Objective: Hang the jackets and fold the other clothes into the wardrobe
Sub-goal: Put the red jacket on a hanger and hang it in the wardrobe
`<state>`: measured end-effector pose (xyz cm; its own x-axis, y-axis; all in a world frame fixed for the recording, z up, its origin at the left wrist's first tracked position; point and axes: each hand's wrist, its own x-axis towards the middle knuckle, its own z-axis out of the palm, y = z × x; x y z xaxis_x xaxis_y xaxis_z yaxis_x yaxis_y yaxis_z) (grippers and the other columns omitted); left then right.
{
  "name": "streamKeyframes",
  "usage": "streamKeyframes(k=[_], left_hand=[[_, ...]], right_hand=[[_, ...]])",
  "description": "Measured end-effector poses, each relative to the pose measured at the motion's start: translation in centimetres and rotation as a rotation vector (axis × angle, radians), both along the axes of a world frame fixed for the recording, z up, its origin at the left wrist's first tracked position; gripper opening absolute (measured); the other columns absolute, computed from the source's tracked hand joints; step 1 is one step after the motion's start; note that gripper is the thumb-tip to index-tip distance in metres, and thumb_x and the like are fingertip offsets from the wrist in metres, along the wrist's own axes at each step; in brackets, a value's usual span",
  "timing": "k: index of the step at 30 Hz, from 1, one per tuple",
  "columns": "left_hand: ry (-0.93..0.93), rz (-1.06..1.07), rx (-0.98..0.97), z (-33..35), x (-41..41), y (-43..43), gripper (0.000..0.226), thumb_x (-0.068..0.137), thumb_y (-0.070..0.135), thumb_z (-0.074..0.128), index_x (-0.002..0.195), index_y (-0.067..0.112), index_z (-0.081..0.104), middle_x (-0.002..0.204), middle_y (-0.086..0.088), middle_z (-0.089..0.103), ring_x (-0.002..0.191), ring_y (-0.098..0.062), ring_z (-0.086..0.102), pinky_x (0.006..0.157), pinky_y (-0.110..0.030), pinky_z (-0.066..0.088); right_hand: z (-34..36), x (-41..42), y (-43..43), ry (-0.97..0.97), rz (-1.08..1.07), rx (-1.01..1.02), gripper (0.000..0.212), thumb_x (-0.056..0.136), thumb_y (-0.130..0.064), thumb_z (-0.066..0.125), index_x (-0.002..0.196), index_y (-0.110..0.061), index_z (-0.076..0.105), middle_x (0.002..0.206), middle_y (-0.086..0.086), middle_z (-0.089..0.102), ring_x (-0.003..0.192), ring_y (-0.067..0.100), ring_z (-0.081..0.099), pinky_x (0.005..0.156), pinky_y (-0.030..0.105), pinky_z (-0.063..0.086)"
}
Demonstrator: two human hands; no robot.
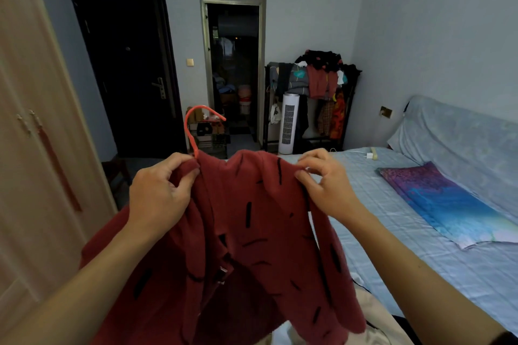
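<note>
A dark red fleece jacket point(246, 232) with black dash marks hangs in front of me on a coral hanger point(193, 126), whose hook sticks up above the collar. My left hand point(159, 190) grips the jacket's left shoulder just below the hook. My right hand point(325, 179) pinches the fabric at the right shoulder. The wardrobe point(36, 148) stands at the left with its doors closed and a red tassel on the handles.
A bed point(420, 246) with a light blue sheet fills the right side, with a blue-purple cloth point(448, 199) lying on it. At the back stand a loaded clothes rack point(316, 84), a white tower fan point(288, 123), a dark door point(126, 64) and an open doorway point(232, 70).
</note>
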<state>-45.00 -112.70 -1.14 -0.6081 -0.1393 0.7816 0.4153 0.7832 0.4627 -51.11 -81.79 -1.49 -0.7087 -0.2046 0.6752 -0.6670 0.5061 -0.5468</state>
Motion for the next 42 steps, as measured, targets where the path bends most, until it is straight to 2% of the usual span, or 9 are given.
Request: streamKeyframes(k=[6, 11, 16, 21, 23, 29, 34, 37, 42], left_hand=[[-0.032, -0.088, 0.136, -0.1, -0.2, 0.3, 0.011, 0.088, 0.026, 0.072, 0.094, 0.034, 0.069, 0.069, 0.008, 0.069, 0.051, -0.016, 0.064, 0.052, -0.037, 0.055], [0.006, -0.088, 0.18, -0.2, -0.1, 0.4, 0.023, 0.088, 0.021, 0.073, 0.088, 0.043, 0.067, 0.078, 0.015, 0.069, 0.057, -0.015, 0.063, 0.058, -0.032, 0.051], [-0.015, -0.114, 0.182, -0.2, 0.1, -0.1, 0.024, 0.088, 0.021, 0.074, 0.089, 0.045, 0.067, 0.078, 0.015, 0.07, 0.054, -0.017, 0.064, 0.053, -0.034, 0.052], [-0.025, -0.201, 0.152, 0.2, 0.7, -0.2, 0.029, 0.088, 0.016, 0.073, 0.092, 0.044, 0.068, 0.081, 0.013, 0.071, 0.058, -0.018, 0.066, 0.054, -0.024, 0.054], [-0.062, -0.212, 0.115, 0.4, 0.9, -0.3, 0.021, 0.089, 0.019, 0.072, 0.095, 0.039, 0.068, 0.077, 0.008, 0.072, 0.057, -0.019, 0.066, 0.055, -0.03, 0.055], [-0.088, -0.198, -0.065, 1.6, 1.4, 1.5, 0.022, 0.089, 0.029, 0.066, 0.11, 0.034, 0.06, 0.073, 0.008, 0.067, 0.043, -0.012, 0.054, 0.05, -0.023, 0.042], [-0.137, -0.235, 0.128, 0.9, 1.2, 0.9, 0.035, 0.084, 0.02, 0.075, 0.109, 0.034, 0.055, 0.09, 0.013, 0.07, 0.044, -0.016, 0.056, 0.043, -0.027, 0.044], [-0.153, -0.219, 0.165, 0.5, 1.4, 0.4, 0.03, 0.082, 0.019, 0.076, 0.102, 0.035, 0.059, 0.089, 0.012, 0.069, 0.059, -0.024, 0.064, 0.048, -0.037, 0.049], [-0.151, -0.206, 0.197, 1.1, 2.2, -1.2, 0.028, 0.082, 0.02, 0.077, 0.098, 0.037, 0.061, 0.09, 0.017, 0.068, 0.055, -0.02, 0.061, 0.044, -0.025, 0.045]], right_hand=[[0.1, 0.1, -0.3, -0.098, 0.101, 0.149, 0.009, 0.094, -0.009, 0.059, 0.095, -0.017, 0.062, 0.095, -0.001, 0.064, 0.091, 0.017, 0.061, 0.084, 0.047, 0.051], [0.5, 0.6, 0.1, -0.174, 0.206, 0.142, 0.018, 0.092, -0.032, 0.064, 0.106, -0.025, 0.056, 0.094, -0.013, 0.061, 0.083, 0.01, 0.06, 0.076, 0.028, 0.05], [1.1, 0.3, 0.0, -0.151, 0.115, 0.212, 0.015, 0.093, -0.016, 0.065, 0.103, -0.027, 0.065, 0.085, -0.015, 0.067, 0.08, 0.001, 0.063, 0.072, 0.014, 0.044], [1.0, 0.3, -0.7, -0.173, 0.083, 0.233, 0.012, 0.088, -0.01, 0.07, 0.085, -0.023, 0.07, 0.078, -0.008, 0.07, 0.073, 0.005, 0.063, 0.07, 0.017, 0.046], [1.0, 0.7, -1.3, -0.152, 0.105, 0.207, 0.016, 0.087, -0.009, 0.071, 0.085, -0.024, 0.07, 0.079, -0.01, 0.07, 0.076, 0.003, 0.064, 0.071, 0.015, 0.045], [1.0, 2.0, -5.5, -0.051, 0.135, 0.181, 0.012, 0.084, -0.004, 0.072, 0.09, -0.015, 0.07, 0.078, -0.01, 0.067, 0.075, 0.004, 0.062, 0.072, 0.021, 0.047], [1.8, 2.5, -6.9, -0.094, 0.153, 0.172, 0.042, 0.081, -0.005, 0.075, 0.113, -0.026, 0.057, 0.095, -0.009, 0.062, 0.07, 0.007, 0.06, 0.069, 0.02, 0.05], [2.2, 3.0, -8.1, -0.025, 0.177, 0.312, 0.043, 0.086, -0.008, 0.071, 0.126, -0.023, 0.063, 0.106, -0.005, 0.057, 0.081, 0.003, 0.054, 0.083, 0.019, 0.046], [3.6, 4.4, -9.7, -0.173, 0.265, 0.38, 0.049, 0.089, -0.031, 0.055, 0.138, -0.03, 0.053, 0.117, -0.012, 0.048, 0.108, 0.001, 0.05, 0.094, 0.017, 0.041]])
